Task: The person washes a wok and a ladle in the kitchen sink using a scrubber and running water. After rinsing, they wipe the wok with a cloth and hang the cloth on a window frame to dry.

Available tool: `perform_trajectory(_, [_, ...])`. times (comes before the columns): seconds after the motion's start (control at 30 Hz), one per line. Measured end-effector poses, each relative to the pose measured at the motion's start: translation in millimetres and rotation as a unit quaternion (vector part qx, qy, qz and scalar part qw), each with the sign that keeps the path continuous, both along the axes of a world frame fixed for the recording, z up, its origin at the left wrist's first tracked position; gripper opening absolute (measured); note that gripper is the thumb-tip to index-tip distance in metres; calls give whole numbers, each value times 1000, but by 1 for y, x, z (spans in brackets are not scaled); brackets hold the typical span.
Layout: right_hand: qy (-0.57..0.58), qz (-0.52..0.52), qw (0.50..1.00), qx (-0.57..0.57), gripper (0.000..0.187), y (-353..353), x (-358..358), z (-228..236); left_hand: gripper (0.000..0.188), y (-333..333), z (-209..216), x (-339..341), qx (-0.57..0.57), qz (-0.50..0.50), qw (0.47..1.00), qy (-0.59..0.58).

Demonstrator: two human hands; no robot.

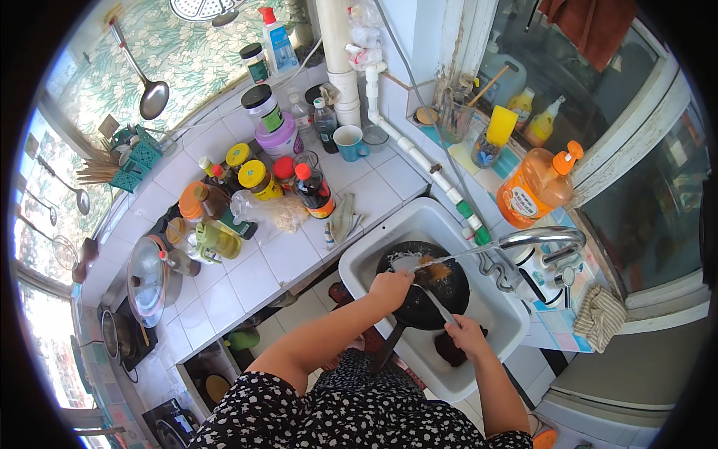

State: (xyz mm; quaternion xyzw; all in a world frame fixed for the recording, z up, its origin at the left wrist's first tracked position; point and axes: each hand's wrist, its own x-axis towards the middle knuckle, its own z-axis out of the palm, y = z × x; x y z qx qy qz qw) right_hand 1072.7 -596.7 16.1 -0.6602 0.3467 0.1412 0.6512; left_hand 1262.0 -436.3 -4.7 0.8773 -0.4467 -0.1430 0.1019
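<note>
"Where did we find the black pan [451,289]?"

"In the light grey sink [492,303], with its handle slanting down toward the person's floral-print clothing [329,408]."

"And the right grip [467,337]?"

"We saw it clamped on the handle of a spatula [437,302], which lay slantwise above the pan. A dark, crumpled item [450,349] sat in the sink just below that grip; we couldn't tell what it was."

"What about the left grip [393,291]?"

"It was by the spatula's far end, fingers curled — but we couldn't tell whether they had closed on it."

"Was water running?"

"Yes — a stream ran from the chrome faucet [544,237] toward the left grip and the pan."

"What stood nearby?"

"On the white-tiled bench [288,258] we noticed a red-capped bottle of dark liquid [313,193] and a blue mug [349,144]. An orange pump bottle [538,185] stood near the faucet."
</note>
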Motion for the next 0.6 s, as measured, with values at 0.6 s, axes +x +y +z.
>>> perform_trajectory(0.6, [-20,243,789,-564,39,2,15,-16,22,8,-1,34,49,33,998,-35])
